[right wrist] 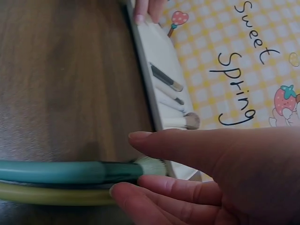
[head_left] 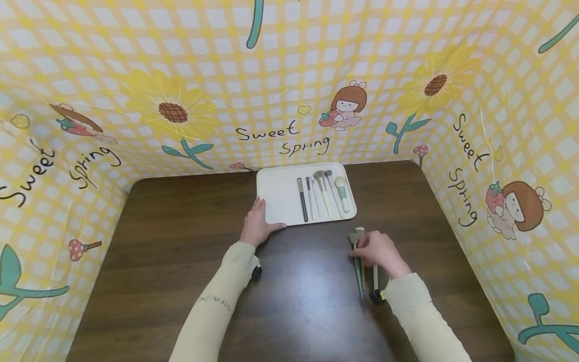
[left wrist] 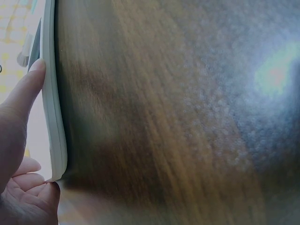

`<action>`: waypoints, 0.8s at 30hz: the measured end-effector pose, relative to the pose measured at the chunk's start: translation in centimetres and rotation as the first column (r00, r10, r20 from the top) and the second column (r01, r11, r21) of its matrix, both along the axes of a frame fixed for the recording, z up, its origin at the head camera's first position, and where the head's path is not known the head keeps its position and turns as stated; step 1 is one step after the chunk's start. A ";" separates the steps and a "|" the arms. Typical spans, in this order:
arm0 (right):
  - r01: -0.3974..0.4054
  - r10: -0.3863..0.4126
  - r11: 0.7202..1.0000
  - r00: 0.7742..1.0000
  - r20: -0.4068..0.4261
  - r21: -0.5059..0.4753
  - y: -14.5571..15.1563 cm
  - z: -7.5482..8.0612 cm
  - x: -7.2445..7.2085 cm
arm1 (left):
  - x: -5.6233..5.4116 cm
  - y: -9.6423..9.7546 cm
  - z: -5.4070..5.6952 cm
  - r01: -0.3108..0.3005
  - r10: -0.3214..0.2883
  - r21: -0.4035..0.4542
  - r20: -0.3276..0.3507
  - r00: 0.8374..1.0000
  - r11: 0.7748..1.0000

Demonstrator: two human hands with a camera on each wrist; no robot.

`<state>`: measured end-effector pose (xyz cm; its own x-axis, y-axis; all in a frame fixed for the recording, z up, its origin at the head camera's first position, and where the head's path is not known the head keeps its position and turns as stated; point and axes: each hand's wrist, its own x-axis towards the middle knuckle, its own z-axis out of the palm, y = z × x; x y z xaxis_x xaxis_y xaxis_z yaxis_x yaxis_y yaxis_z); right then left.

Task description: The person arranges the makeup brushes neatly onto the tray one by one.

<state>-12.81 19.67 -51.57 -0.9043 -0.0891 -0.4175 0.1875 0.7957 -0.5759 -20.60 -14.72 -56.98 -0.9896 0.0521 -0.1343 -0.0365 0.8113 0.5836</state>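
My left hand (head_left: 259,224) grips the near left corner of a white tray (head_left: 280,193), thumb on the front rim and fingers at the left side. Several makeup brushes lie side by side in the tray's right half, among them a black-handled brush (head_left: 302,201) and a thick green-and-white one (head_left: 342,193). Nearer to me, my right hand (head_left: 379,251) is at two brushes, one green (right wrist: 70,172) and one yellow-green (right wrist: 56,194). In the right wrist view its thumb stands apart from the fingers, and the fingertips lie beside the brushes near the green one's bristles.
The dark wooden table (head_left: 181,281) carries the tray near its back edge. A yellow checked cloth (head_left: 217,75) with flowers and printed figures rises behind and on both sides. Light glares off the tabletop between my arms.
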 end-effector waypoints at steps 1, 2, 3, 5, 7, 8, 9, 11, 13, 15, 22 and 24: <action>-0.009 0.009 1.000 1.000 -0.004 0.009 0.0 -0.1 0.1 | 0.0 0.0 0.0 0.001 -0.001 0.000 -0.001 1.000 1.000; -0.013 0.013 1.000 1.000 -0.009 0.015 0.0 -0.2 0.2 | 0.0 0.0 0.0 0.002 -0.002 0.000 -0.002 1.000 1.000; -0.014 0.015 1.000 1.000 -0.010 0.017 0.0 -0.3 0.3 | 0.0 0.0 0.0 0.003 -0.003 0.000 -0.003 1.000 1.000; -0.012 0.012 1.000 1.000 -0.013 0.015 -0.1 -0.5 0.4 | 0.0 0.0 0.0 0.006 -0.006 -0.001 -0.004 1.000 1.000; -0.004 0.004 1.000 1.000 -0.011 0.008 -0.2 -0.7 0.4 | 0.0 0.0 0.0 0.007 -0.007 -0.002 -0.004 1.000 1.000; 0.000 0.000 1.000 1.000 -0.010 0.005 -0.3 -0.7 0.4 | 0.0 0.0 0.0 0.007 -0.007 -0.002 -0.004 1.000 1.000; -0.001 0.001 1.000 1.000 -0.011 0.004 -0.4 -0.8 0.4 | 0.0 0.0 0.0 0.007 -0.007 0.000 -0.005 1.000 1.000; -0.003 0.003 1.000 1.000 -0.017 0.005 -0.6 -1.0 0.4 | -0.1 0.0 0.1 0.005 -0.005 0.001 -0.005 1.000 1.000; -0.014 0.014 1.000 1.000 -0.023 0.008 -0.8 -1.1 0.5 | -0.1 0.0 0.1 0.003 -0.003 0.003 -0.005 1.000 1.000; -0.019 0.019 1.000 1.000 -0.023 0.008 -1.1 -1.1 0.6 | -0.1 0.0 0.1 0.002 -0.002 0.003 -0.003 1.000 1.000; -0.012 0.012 1.000 1.000 0.003 0.012 -2.0 -1.3 1.0 | -0.1 0.1 0.0 0.001 -0.001 0.002 0.004 1.000 1.000; -0.010 0.010 1.000 1.000 0.012 0.028 -2.2 -1.4 1.0 | -0.1 0.1 0.1 0.000 0.000 0.002 0.003 1.000 1.000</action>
<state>-11.83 17.42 -52.94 -0.8985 -0.0858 -0.4305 0.1863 0.8136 -0.5509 -20.70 -14.66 -56.92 -0.9891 0.0522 -0.1374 -0.0386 0.8099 0.5852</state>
